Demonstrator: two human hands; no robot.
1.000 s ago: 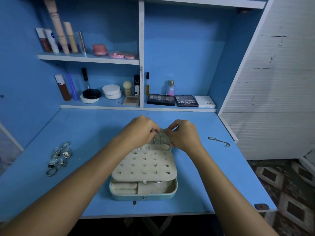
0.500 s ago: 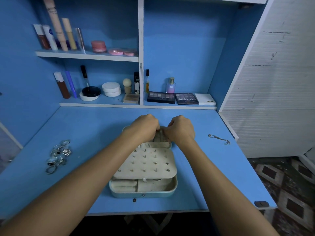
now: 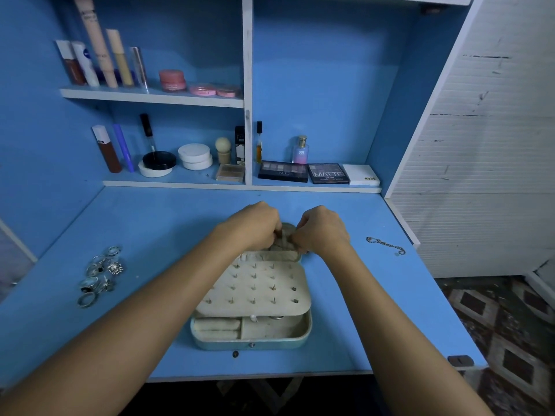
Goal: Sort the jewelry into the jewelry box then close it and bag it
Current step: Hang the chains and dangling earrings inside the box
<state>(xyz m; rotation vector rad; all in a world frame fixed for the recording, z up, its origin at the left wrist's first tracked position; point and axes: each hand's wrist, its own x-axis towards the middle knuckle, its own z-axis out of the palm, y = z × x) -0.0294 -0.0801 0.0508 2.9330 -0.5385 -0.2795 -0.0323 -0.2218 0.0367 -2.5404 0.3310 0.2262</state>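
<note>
The jewelry box [image 3: 252, 331] lies open at the middle of the blue desk [image 3: 168, 223], its peg panel [image 3: 255, 288] resting over the tray. At its 12 o'clock edge the left hand [image 3: 255, 225] and right hand [image 3: 322, 231] meet with fingers curled, seemingly pinching something small inside the lid; what they hold cannot be told. The box looks light and rigid with a soft lining, best taken by its two long sides. At 9 o'clock a cluster of rings [image 3: 100, 276] waits: small, hard, slippery, each likely needing a fingertip pinch. At 3 o'clock lies a thin chain [image 3: 386, 245], limp and prone to tangling, safest lifted by one end. On the shelf at 12 o'clock the palettes read "MATTE" [image 3: 328, 173] and "NUDE" [image 3: 361, 175]; a pink bottle [image 3: 300, 151] bears "SB"
</note>
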